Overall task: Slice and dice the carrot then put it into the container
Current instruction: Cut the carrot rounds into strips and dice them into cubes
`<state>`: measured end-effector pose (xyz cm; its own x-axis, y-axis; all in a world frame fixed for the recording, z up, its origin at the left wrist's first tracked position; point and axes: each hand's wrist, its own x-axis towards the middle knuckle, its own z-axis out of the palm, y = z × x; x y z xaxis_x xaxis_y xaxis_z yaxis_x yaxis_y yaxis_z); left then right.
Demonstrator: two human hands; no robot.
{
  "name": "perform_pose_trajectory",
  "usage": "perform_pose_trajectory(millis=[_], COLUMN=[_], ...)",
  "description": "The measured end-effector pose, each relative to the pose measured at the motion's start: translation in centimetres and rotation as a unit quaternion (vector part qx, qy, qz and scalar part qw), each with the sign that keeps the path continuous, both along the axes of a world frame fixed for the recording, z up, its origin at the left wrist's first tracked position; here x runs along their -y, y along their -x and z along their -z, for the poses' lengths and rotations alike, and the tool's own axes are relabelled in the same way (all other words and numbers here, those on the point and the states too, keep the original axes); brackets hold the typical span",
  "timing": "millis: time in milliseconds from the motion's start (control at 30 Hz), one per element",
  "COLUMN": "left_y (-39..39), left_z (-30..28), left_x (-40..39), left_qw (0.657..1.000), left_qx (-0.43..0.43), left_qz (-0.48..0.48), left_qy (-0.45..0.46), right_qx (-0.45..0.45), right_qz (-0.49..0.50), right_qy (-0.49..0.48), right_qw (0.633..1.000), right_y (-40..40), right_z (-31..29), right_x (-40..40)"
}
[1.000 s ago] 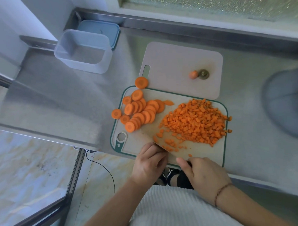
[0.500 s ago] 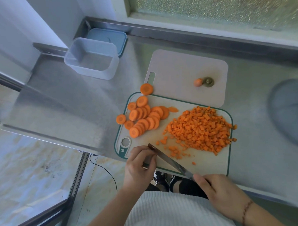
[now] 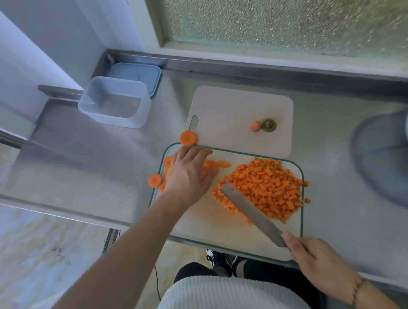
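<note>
A green-edged cutting board (image 3: 219,224) lies on the steel counter. A heap of diced carrot (image 3: 266,184) covers its right half. Round carrot slices (image 3: 217,165) lie at its left, mostly hidden under my left hand (image 3: 189,172), which rests on them with fingers spread. One slice (image 3: 155,180) lies off the board's left edge and another (image 3: 188,138) off its far corner. My right hand (image 3: 315,262) grips the knife (image 3: 249,211) by its handle; the blade points up-left against the near edge of the diced heap. The clear empty container (image 3: 114,105) stands at the far left.
A blue lid (image 3: 141,76) lies behind the container. A pale second board (image 3: 241,109) behind the first carries the carrot end (image 3: 255,126) and the stem top (image 3: 268,125). A grey round object (image 3: 387,160) sits at the right. The counter's front edge runs just below the board.
My left hand has moved from the board's near edge up onto the carrot slices. The knife has swung forward and its blade now lies against the diced heap.
</note>
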<state>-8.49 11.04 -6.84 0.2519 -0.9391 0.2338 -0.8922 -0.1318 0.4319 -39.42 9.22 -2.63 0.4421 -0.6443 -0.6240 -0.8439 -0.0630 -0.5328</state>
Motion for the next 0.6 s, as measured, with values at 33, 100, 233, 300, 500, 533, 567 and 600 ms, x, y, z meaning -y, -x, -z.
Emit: perform_pose_trajectory(millis=[33,100,233,300,500,533,567,600], left_y=[-0.4,-0.7,-0.3,0.1,0.8,0.9,1.0,1.1], left_z=[-0.1,-0.2,-0.3,-0.5,-1.9,-2.1,-2.3,-2.5], left_x=[0.9,1.9,2.6,3.2,3.8,3.5,3.1,2.6], left_qw=[0.997,0.985,0.977,0.973,0.982,0.988,0.992,0.993], left_qx=[0.036,0.083,0.102,0.079,0.012,-0.025,-0.064,-0.102], left_qz=[0.01,0.035,0.052,0.025,0.01,0.012,0.015,0.013], left_qy=[-0.065,-0.147,-0.177,-0.216,-0.188,-0.154,-0.105,-0.055], right_qx=[0.007,0.017,0.038,0.047,0.061,0.061,0.06,0.058], right_qz=[0.016,0.042,0.067,0.075,0.086,0.087,0.086,0.086], right_qy=[0.0,0.004,0.005,0.011,0.019,0.017,0.018,0.02], right_qw=[1.0,0.999,0.997,0.996,0.994,0.994,0.994,0.994], right_y=[0.3,0.8,1.1,1.0,0.4,0.4,0.3,0.2], right_z=[-0.1,-0.4,-0.7,-0.6,-0.6,-0.6,-0.6,-0.5], right_x=[0.0,0.0,0.0,-0.1,-0.1,-0.1,-0.1,-0.1])
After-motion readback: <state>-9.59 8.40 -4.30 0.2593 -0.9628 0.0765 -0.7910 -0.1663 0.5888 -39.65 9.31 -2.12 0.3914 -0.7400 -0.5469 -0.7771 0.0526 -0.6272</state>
